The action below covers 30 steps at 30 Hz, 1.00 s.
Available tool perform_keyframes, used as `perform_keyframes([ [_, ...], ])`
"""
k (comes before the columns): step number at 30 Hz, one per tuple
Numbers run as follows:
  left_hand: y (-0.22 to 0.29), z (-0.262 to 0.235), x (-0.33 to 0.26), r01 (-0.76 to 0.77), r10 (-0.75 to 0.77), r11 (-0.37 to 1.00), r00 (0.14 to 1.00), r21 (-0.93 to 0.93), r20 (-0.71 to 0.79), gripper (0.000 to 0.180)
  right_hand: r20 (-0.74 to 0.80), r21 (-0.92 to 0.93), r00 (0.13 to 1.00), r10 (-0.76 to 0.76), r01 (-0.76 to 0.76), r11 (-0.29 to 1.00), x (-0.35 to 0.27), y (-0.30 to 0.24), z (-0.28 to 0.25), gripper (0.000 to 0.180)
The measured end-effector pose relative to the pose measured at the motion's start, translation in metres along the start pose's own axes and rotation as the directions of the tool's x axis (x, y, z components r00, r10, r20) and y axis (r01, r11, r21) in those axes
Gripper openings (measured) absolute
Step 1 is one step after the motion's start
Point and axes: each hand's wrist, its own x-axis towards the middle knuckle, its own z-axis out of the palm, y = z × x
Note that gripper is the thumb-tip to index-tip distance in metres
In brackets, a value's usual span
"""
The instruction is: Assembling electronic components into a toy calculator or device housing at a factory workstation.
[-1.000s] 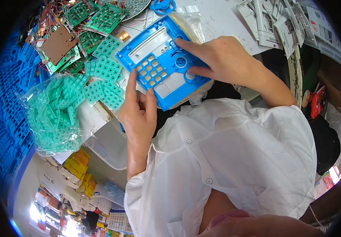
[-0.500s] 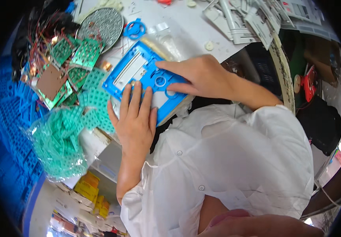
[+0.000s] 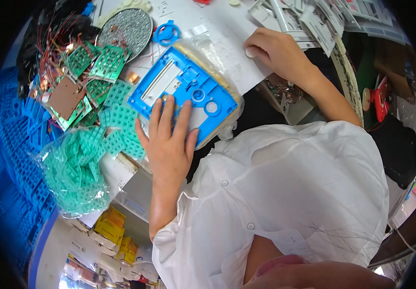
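- Blue rectangular plastic panel [image 3: 193, 82] lay askew on a pale yellowish layer [image 3: 209, 69], with crinkled clear plastic [image 3: 210, 48] beside it, near the front edge of the white counter [image 3: 236, 33]
- The left hand [image 3: 168, 149] was flat and unclenched, palm down, fingers slightly spread across the panel's near left part, gripping nothing and hiding whatever was beneath
- The right hand [image 3: 282, 53] was well apart from the panel, over the counter to its right, fingers curled and nearly closed, a small round white disc [image 3: 250, 51] at the fingertips; whether the disc was clear of the counter, I could not tell
- The step in hand looked like picking up the disc while the left hand steadied the panel; by that judgement, the next move called for a sure pinch and an unmoving panel
- Blue ring-shaped plastic piece [image 3: 166, 33] lay just beyond the panel; turquoise rubbery keypad sheets [image 3: 121, 98] and green circuit boards [image 3: 108, 62] lay to its left
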Motion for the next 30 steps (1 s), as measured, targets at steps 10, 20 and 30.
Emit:
perform_keyframes([
  [10,-0.003,0.003,-0.001,-0.027,0.028,0.999,0.999,0.027,-0.025,0.048,-0.282,0.159,0.937,-0.207,0.259,0.953,0.022,-0.102,0.046,0.012],
  [20,-0.004,0.001,0.002,-0.044,0.043,0.999,0.998,-0.031,-0.035,0.054,-0.214,-0.016,0.941,-0.263,0.266,0.964,0.03,-0.104,0.055,0.017],
  [30,-0.004,-0.003,0.007,-0.051,0.051,0.999,0.998,0.011,-0.019,0.057,-0.136,-0.037,0.946,-0.296,0.293,0.955,0.033,-0.101,0.054,0.022],
])
